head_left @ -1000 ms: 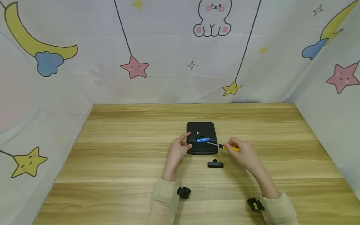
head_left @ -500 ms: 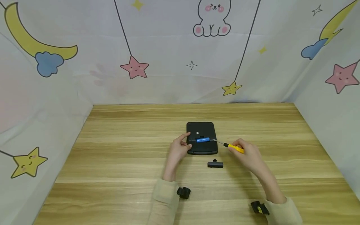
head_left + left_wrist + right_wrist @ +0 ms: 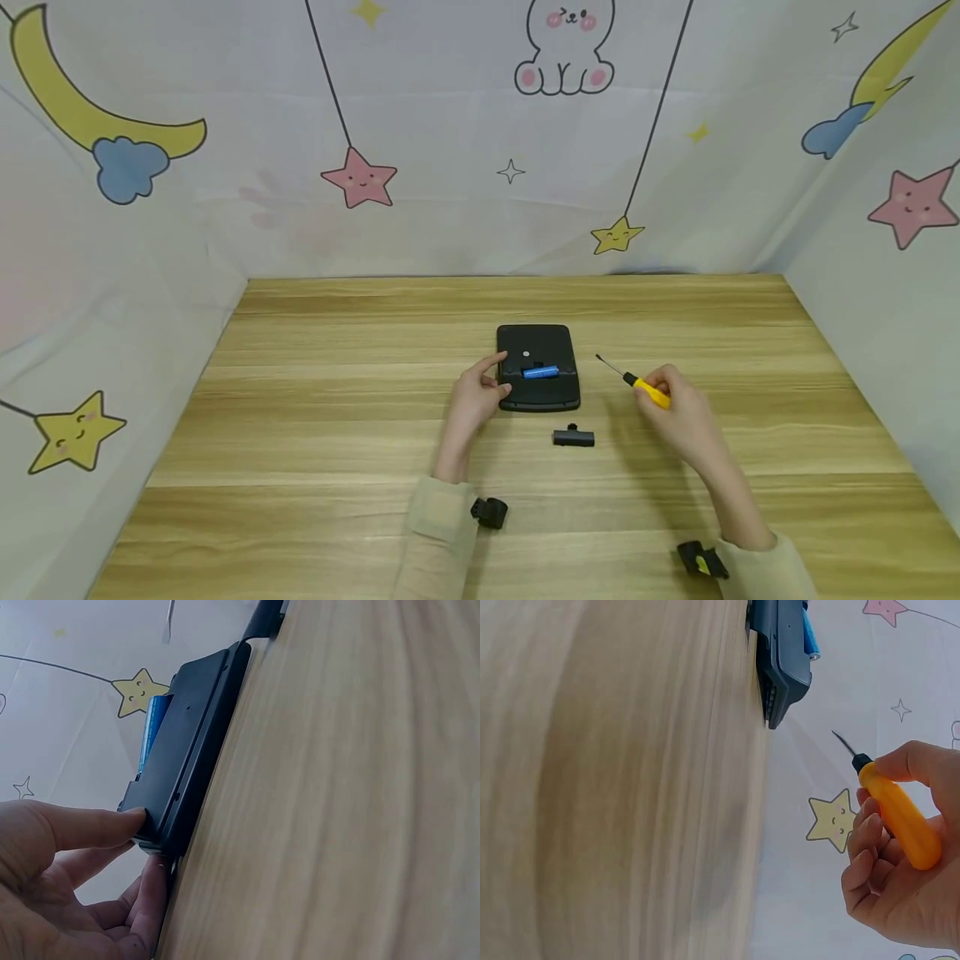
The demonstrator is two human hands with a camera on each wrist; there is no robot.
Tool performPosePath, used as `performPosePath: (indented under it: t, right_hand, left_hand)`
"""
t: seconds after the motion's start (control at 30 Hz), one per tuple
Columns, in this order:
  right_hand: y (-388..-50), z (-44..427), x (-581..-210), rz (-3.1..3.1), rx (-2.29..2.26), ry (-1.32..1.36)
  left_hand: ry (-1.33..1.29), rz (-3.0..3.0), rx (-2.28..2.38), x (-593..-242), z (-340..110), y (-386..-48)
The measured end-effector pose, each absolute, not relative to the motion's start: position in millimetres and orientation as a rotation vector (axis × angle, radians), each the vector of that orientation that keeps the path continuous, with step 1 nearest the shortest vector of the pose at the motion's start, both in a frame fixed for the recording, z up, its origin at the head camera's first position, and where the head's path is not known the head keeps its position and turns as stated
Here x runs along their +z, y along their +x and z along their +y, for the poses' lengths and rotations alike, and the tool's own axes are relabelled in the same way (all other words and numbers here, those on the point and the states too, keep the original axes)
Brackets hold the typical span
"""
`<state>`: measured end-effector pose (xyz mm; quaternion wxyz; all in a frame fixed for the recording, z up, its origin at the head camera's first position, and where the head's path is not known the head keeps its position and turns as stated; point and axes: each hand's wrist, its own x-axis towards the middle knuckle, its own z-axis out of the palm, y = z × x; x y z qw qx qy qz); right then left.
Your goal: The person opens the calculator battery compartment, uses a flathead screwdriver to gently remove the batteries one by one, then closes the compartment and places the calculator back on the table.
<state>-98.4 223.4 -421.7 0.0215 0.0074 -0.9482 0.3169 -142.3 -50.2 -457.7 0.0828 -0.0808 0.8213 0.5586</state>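
the left hand [image 3: 477, 397] pinches the black device [image 3: 543, 393]; right of it, the right hand [image 3: 684, 419] grips a screwdriver [image 3: 902, 819]. freeing the blue battery [image 3: 541, 372] seems in hand, lifting likely next.

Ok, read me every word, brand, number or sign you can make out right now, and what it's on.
No readable text in any view.
Blue battery: any print is too small to read.
Black device: pale spot too small to make out.
Yellow screwdriver: no lettering shows.
Cloth: drawings only.
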Motion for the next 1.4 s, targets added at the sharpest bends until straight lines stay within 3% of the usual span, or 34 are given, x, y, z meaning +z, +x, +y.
performPosePath:
  t: [0.67,1.4]
  right_hand:
    - [-92,237,-430,-2.923,0.909,-0.144]
    - [-90,247,-435,-3.034,0.867,-0.067]
  left_hand:
    - [-0.218,2.468,1.682,-457,-51,-141]
    - [-0.224,2.462,1.671,-459,-51,-142]
